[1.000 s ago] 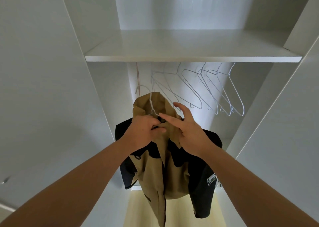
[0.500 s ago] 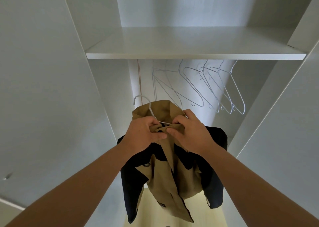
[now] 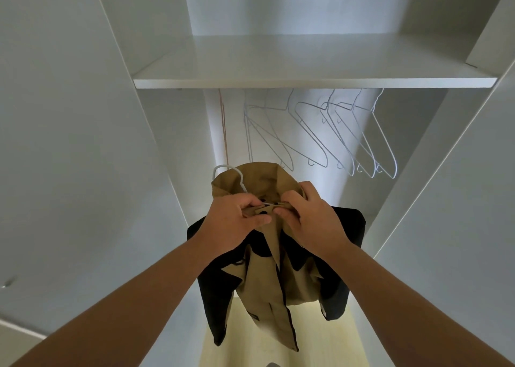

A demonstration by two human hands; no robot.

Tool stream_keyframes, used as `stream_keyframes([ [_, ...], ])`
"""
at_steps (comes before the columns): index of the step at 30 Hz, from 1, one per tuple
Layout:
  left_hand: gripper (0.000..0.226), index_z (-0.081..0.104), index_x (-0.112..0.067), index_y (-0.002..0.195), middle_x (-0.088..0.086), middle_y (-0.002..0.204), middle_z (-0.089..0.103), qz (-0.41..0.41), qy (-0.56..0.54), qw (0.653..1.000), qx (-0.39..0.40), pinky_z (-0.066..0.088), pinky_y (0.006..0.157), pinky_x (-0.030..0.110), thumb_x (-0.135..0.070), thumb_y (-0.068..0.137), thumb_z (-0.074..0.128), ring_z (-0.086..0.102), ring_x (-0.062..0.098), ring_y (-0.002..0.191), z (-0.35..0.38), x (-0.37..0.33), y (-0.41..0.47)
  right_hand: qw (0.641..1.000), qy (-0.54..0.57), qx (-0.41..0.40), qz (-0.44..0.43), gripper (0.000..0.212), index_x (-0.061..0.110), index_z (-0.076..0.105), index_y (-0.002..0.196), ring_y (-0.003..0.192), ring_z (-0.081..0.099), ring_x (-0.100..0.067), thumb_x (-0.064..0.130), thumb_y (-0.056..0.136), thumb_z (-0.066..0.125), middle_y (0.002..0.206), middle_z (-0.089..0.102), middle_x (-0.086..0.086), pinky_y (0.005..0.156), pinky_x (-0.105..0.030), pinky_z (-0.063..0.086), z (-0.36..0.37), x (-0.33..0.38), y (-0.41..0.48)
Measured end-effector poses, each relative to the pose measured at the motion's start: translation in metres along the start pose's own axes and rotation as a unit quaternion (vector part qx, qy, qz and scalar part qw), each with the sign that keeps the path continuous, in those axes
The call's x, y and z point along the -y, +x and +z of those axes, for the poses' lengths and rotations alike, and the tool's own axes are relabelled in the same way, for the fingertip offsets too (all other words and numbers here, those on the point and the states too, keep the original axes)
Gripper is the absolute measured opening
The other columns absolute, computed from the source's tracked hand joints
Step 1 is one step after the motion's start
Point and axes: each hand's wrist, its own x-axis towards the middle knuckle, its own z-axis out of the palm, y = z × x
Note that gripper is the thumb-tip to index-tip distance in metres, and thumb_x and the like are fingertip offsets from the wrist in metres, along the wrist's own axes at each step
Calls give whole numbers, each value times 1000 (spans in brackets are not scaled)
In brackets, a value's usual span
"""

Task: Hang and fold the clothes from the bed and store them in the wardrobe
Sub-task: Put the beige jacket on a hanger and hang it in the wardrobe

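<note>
Tan-and-black jacket [image 3: 274, 266] held on white hanger [image 3: 232, 178] in front of open wardrobe [image 3: 315, 82], below shelf. Collar pinched by left hand [image 3: 237, 224] and right hand [image 3: 309, 221], fingers curled. Empty hangers [image 3: 334, 135] seen behind on rail.

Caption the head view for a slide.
Left hand and right hand pinch the collar of a tan-and-black jacket on a white wire hanger, under a wardrobe shelf near empty hangers.

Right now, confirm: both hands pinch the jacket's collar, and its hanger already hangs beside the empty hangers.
Not hung: the head view shows its hanger hook free in mid-air, not among the empty hangers. Left hand and right hand do pinch the jacket collar.
</note>
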Motion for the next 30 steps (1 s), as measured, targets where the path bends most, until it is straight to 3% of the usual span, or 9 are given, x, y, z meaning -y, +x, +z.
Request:
stream_keyframes([
  [11,6,76,-20,87,-7,74,70,-19,-7,1000,-11,53,67,16,-23,84,81,64,12,73,-4,3,2,1000,16,10,10,39,24,58,105,78,60,-17,59,98,42,114,54,-2,73,-32,61,5,4,0],
  [16,19,64,-32,75,-13,68,62,-36,25,999,-4,47,63,8,-27,86,78,60,1,65,-2,6,0,1000,15,6,0,39,23,59,103,73,58,-15,58,97,44,110,53,0,67,-31,60,6,6,-1],
  [20,17,65,-34,76,-13,67,64,-44,18,999,-4,48,64,7,-28,85,79,61,0,67,0,9,1,1000,22,16,3,40,24,58,103,74,58,-15,60,96,42,110,52,2,68,-31,60,7,5,-3],
  [24,12,71,-36,80,-18,70,70,-58,6,998,25,52,63,10,-31,83,81,68,-1,67,-4,10,0,994,79,36,63,29,41,46,100,83,58,-8,65,87,55,108,44,18,73,-23,56,7,5,-1],
  [26,9,73,-32,82,-15,73,73,-75,3,996,42,58,67,18,-30,83,82,71,4,68,-6,13,-2,988,115,34,93,34,47,42,99,92,54,0,71,79,58,105,41,25,73,-17,51,6,5,1],
  [30,9,74,-28,77,-9,70,72,-119,48,990,57,58,69,21,-32,82,79,71,10,69,-10,21,-8,978,143,12,153,42,43,43,99,91,54,-1,78,78,54,103,44,24,71,-15,46,1,3,6],
])
